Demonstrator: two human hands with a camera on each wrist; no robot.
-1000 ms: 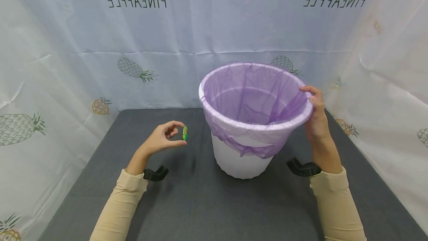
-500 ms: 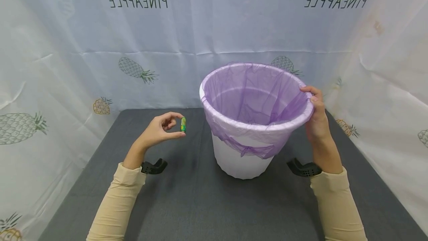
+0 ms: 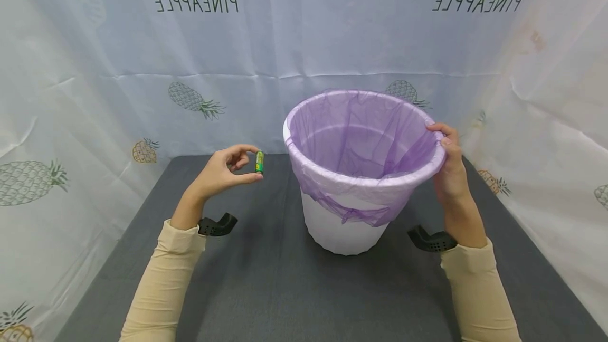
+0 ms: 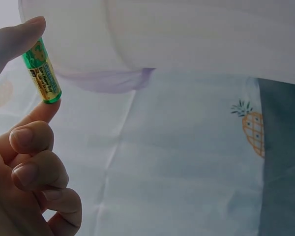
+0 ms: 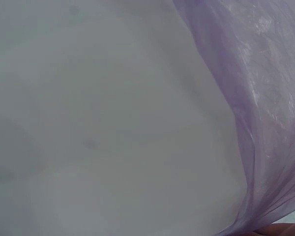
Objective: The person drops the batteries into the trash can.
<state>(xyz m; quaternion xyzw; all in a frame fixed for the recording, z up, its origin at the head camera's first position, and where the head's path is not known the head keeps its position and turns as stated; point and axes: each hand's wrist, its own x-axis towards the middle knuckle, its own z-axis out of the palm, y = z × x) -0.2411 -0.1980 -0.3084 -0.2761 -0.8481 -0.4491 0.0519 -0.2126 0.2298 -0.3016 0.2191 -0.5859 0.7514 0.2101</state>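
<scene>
Between thumb and index fingertip, my left hand point(image 3: 223, 170) pinches a small green and yellow battery point(image 3: 259, 162) by its two ends, upright and above the table, left of the bin. The left wrist view shows the same battery point(image 4: 42, 73) close up, the other fingers curled below it. My right hand point(image 3: 450, 165) grips the right rim of a white trash bin point(image 3: 342, 231), fingers over the edge. A sheer purple bag point(image 3: 361, 141) lines the bin and folds down over its rim. In the right wrist view the bin wall and bag point(image 5: 265, 98) hide most of that hand.
The bin stands on a dark grey table point(image 3: 294, 300). A pale curtain point(image 3: 256, 41) printed with pineapples hangs behind and along both sides. Black wrist mounts point(image 3: 218, 224) sit by the cuffs.
My left hand has risen with the battery, drifting slightly left and away from the table's front. The right hand and the bin have stayed in place.
</scene>
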